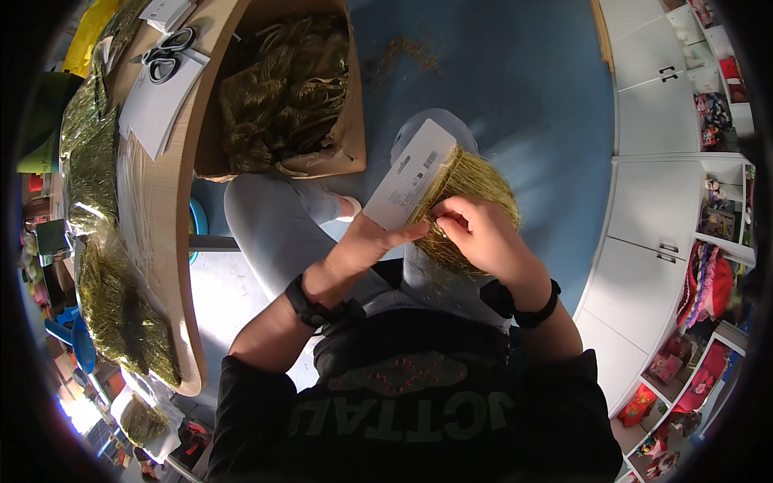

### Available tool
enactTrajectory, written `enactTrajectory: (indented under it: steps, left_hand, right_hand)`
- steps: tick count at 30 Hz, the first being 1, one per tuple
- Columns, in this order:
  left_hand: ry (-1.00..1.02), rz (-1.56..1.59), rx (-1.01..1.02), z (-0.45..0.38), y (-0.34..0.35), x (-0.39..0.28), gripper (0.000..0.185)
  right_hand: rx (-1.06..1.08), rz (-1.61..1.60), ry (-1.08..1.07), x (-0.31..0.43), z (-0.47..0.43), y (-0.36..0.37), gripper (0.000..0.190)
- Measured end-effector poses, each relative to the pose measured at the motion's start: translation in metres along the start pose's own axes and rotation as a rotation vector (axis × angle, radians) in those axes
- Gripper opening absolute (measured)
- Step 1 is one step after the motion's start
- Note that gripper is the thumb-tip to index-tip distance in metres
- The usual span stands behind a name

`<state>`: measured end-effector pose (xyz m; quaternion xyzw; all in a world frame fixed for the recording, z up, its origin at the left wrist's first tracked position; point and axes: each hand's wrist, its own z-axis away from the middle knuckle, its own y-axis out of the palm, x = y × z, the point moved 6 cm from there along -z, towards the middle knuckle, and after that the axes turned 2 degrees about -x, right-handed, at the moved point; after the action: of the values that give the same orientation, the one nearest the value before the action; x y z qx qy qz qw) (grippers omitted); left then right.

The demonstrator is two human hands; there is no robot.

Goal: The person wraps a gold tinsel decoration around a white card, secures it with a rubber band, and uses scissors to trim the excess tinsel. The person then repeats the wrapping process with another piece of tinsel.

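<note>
A white header card (395, 190), bearing print and a barcode, lies along the top band of a gold tinsel fringe (486, 175) over my lap. My left hand (359, 244) grips the card's near end, one finger stretched across to the band. Over the fringe, my right hand (483, 232) has thumb and forefinger bent together at the band near that finger. A tiny white bit shows by the right fingertips; what it is cannot be made out. The right palm hides part of the strands.
At left is a wooden table (192, 265) with scissors (166, 55), white cards (166, 99), clear plastic strands (136, 205) and bagged tinsel (90, 157). A cardboard box (356, 121) of tinsel stands beyond my knee. White cabinets (649, 193) line the right.
</note>
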<state>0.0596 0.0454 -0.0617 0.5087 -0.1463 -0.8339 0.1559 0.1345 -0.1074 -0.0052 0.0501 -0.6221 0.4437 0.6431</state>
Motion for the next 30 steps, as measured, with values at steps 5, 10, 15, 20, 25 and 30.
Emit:
enactTrajectory:
  steps: [5,10,15,20,25,30]
  left_hand:
    - [-0.379,0.303,0.089,0.004,-0.029,0.022,0.061]
    - [-0.359,0.095,0.265,-0.015,-0.018,0.036,0.054]
    - [-0.222,0.000,0.129,-0.025,0.014,0.050,0.051]
    - [-0.238,0.037,0.003,-0.024,0.023,0.057,0.046]
    - [-0.292,0.006,-0.030,-0.028,0.028,0.062,0.043]
    - [-0.252,0.018,-0.065,-0.029,0.030,0.064,0.045]
  right_hand:
    - [0.032,0.172,-0.166,0.003,0.000,0.002,0.009]
    - [0.167,0.318,-0.210,0.000,0.004,-0.001,0.010]
    - [0.187,0.458,-0.207,-0.005,0.010,-0.009,0.011]
    - [0.010,0.365,-0.036,-0.013,0.028,-0.023,0.007]
    - [-0.107,0.308,0.097,-0.027,0.037,-0.024,0.010]
    - [-0.157,0.340,0.183,-0.038,0.037,-0.016,0.011]
